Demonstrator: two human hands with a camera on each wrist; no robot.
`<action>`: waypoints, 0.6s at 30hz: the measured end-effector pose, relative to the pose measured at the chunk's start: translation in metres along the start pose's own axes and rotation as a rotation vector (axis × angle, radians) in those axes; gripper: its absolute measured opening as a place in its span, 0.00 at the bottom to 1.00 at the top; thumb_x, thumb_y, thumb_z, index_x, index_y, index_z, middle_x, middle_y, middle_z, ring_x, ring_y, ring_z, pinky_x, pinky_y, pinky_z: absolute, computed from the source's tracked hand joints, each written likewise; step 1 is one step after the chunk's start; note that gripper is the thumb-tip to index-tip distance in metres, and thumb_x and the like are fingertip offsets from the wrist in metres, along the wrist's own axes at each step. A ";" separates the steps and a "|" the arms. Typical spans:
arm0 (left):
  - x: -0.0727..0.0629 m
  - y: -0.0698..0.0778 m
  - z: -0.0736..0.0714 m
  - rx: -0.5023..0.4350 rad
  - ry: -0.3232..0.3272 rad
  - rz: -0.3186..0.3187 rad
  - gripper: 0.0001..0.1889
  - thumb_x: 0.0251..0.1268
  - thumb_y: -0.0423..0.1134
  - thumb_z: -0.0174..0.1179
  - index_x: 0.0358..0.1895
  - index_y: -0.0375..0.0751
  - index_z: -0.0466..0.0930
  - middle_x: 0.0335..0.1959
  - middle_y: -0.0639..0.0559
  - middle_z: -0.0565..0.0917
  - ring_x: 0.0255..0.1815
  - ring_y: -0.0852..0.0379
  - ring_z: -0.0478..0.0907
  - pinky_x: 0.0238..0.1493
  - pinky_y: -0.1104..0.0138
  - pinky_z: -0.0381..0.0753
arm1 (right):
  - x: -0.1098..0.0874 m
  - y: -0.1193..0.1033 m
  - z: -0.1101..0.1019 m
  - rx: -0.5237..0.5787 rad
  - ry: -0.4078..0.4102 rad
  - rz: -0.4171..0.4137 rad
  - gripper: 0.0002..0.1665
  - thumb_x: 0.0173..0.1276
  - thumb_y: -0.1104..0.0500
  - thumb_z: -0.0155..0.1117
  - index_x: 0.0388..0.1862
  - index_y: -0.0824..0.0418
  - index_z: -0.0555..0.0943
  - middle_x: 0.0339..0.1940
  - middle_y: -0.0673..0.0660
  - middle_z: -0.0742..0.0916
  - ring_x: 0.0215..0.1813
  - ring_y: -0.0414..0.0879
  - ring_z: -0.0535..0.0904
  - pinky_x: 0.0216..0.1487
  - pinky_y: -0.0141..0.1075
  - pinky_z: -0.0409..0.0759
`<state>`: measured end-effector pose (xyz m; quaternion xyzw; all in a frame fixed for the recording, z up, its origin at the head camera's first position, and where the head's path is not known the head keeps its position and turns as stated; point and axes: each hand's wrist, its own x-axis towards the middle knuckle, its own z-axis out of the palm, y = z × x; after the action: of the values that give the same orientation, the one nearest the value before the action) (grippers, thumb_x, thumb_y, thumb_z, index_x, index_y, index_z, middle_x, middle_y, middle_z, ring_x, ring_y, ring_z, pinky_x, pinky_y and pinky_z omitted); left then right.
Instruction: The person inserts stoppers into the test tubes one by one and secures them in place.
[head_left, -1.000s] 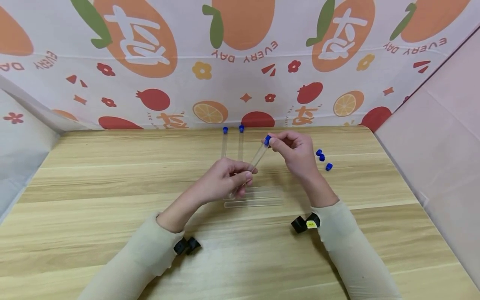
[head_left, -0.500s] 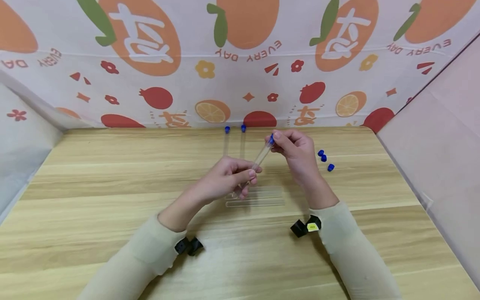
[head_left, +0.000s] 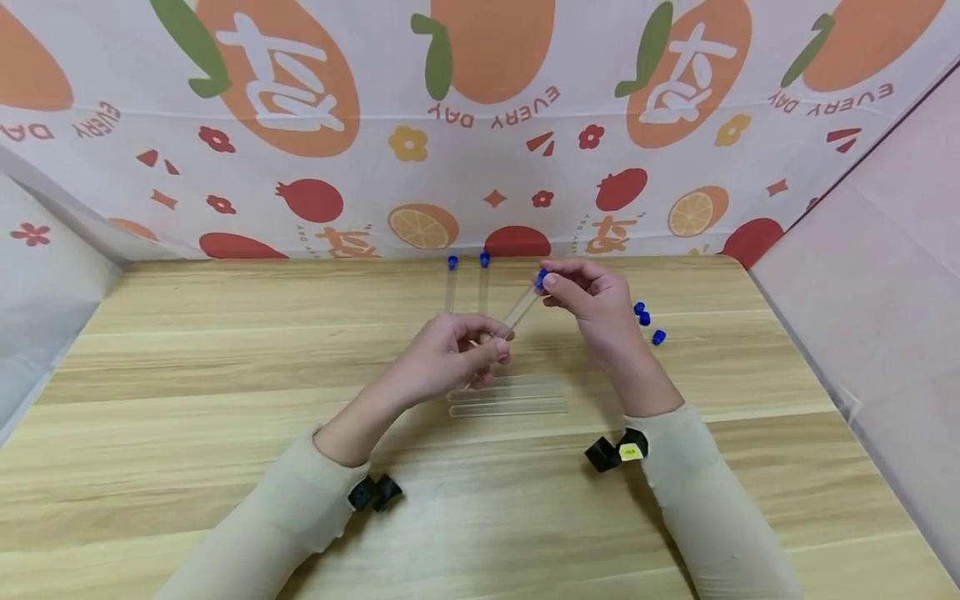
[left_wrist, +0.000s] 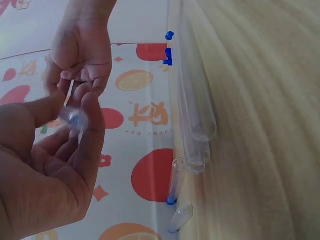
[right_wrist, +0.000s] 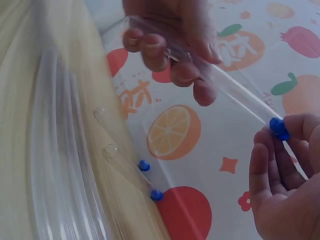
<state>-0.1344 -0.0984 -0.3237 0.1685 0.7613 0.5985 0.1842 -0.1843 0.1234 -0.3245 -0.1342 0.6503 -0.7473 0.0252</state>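
Note:
Tilted above the table is a clear test tube (head_left: 521, 310), its lower part gripped by my left hand (head_left: 453, 358). At the tube's upper end, my right hand (head_left: 596, 304) pinches a blue cap (head_left: 541, 279) between thumb and fingers. In the right wrist view the blue cap (right_wrist: 279, 128) sits at the mouth of the tube (right_wrist: 240, 97); how deep it is seated I cannot tell. The left wrist view looks along the held tube (left_wrist: 75, 119) from its rounded end, so the cap is mostly hidden there.
Two blue-capped tubes, one (head_left: 451, 287) left of the other (head_left: 484, 287), lie towards the back edge. Several uncapped tubes (head_left: 510, 407) lie sideways below my left hand. Three loose caps (head_left: 658, 337) lie to the right. A fruit-print cloth (head_left: 495, 167) hangs behind the table (head_left: 225, 375).
My right thumb and fingers have shifted their pinch slightly around the cap. The tube and both hands have moved only a little.

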 end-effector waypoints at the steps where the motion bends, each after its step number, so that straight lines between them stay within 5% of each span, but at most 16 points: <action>1: 0.000 -0.001 0.000 -0.014 -0.018 -0.002 0.13 0.75 0.36 0.56 0.55 0.33 0.81 0.39 0.35 0.85 0.29 0.42 0.81 0.27 0.62 0.83 | 0.000 -0.001 -0.002 0.021 -0.012 0.002 0.12 0.72 0.62 0.64 0.52 0.62 0.84 0.45 0.56 0.89 0.47 0.45 0.85 0.49 0.34 0.84; 7: 0.001 -0.001 -0.001 -0.075 -0.095 -0.009 0.16 0.80 0.39 0.48 0.58 0.32 0.78 0.42 0.30 0.84 0.35 0.35 0.83 0.26 0.68 0.80 | 0.001 -0.001 -0.005 0.098 -0.075 -0.005 0.13 0.73 0.64 0.62 0.54 0.64 0.82 0.48 0.56 0.89 0.50 0.46 0.86 0.52 0.36 0.84; 11: 0.001 -0.001 0.000 -0.070 -0.066 0.011 0.14 0.79 0.37 0.49 0.55 0.32 0.80 0.40 0.29 0.84 0.32 0.36 0.81 0.28 0.65 0.83 | 0.001 0.001 -0.005 0.080 -0.043 -0.028 0.10 0.72 0.63 0.63 0.49 0.65 0.83 0.44 0.55 0.90 0.45 0.45 0.86 0.51 0.36 0.85; 18: -0.001 0.002 0.001 -0.039 0.008 0.028 0.13 0.78 0.34 0.51 0.51 0.29 0.83 0.31 0.42 0.85 0.30 0.38 0.80 0.31 0.60 0.85 | 0.000 0.005 0.002 0.072 0.017 -0.089 0.04 0.70 0.66 0.64 0.39 0.61 0.85 0.39 0.57 0.91 0.40 0.44 0.87 0.48 0.37 0.86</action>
<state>-0.1330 -0.0971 -0.3216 0.1733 0.7478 0.6163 0.1761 -0.1844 0.1204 -0.3287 -0.1556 0.6167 -0.7716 -0.0087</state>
